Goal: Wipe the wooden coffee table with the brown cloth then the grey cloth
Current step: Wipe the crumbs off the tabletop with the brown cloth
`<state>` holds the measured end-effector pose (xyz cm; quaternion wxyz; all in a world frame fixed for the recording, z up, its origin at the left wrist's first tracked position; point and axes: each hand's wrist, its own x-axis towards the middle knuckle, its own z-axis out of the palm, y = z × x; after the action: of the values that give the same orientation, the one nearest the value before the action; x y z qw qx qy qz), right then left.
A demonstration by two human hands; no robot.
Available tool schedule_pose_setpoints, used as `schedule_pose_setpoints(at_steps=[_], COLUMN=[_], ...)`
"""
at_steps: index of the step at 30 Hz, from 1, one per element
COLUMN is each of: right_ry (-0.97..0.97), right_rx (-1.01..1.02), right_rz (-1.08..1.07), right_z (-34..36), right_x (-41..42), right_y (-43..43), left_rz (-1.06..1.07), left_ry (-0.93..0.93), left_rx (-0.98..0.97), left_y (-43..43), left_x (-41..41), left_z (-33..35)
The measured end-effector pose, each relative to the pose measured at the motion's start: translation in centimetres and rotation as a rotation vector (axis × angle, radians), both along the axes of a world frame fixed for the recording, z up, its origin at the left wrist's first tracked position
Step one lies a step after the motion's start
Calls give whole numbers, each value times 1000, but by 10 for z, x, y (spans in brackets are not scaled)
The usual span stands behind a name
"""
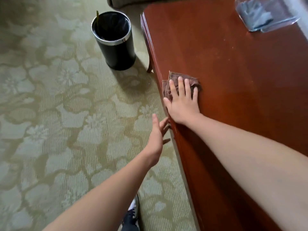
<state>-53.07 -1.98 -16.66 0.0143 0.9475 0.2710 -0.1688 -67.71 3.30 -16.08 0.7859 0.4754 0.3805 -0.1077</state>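
Observation:
The wooden coffee table (241, 77) fills the right side of the view, reddish brown and glossy. A folded brown cloth (191, 80) lies on it at the left edge. My right hand (182, 102) presses flat on the cloth with fingers straight and spread. My left hand (158, 132) hangs beside the table's left edge below the top, fingers straight, holding nothing. A grey-blue cloth (256, 15) lies inside a clear container (283, 19) at the table's far right corner.
A black round bin (115, 40) with a chrome rim stands on the patterned green carpet (58, 105) near the table's far left leg. My shoe (132, 214) shows at the bottom. Part of a sofa (126, 2) sits beyond the table.

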Motion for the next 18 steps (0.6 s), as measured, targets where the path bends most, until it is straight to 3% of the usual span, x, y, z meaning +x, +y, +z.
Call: schedule_pose_setpoints(at_steps=[4, 12, 18], right_ry=[4, -93, -79], right_rx=[-17, -25, -14], right_rz=[23, 45, 127], right_z=[3, -8, -9], right_x=[24, -71, -37], right_y=[19, -67, -24], left_rz=[-97, 35, 43], left_ry=[1, 39, 45], left_rx=[-26, -7, 66], left_y=[23, 15, 12], left_x=[12, 33, 41], left_z=[0, -4, -5])
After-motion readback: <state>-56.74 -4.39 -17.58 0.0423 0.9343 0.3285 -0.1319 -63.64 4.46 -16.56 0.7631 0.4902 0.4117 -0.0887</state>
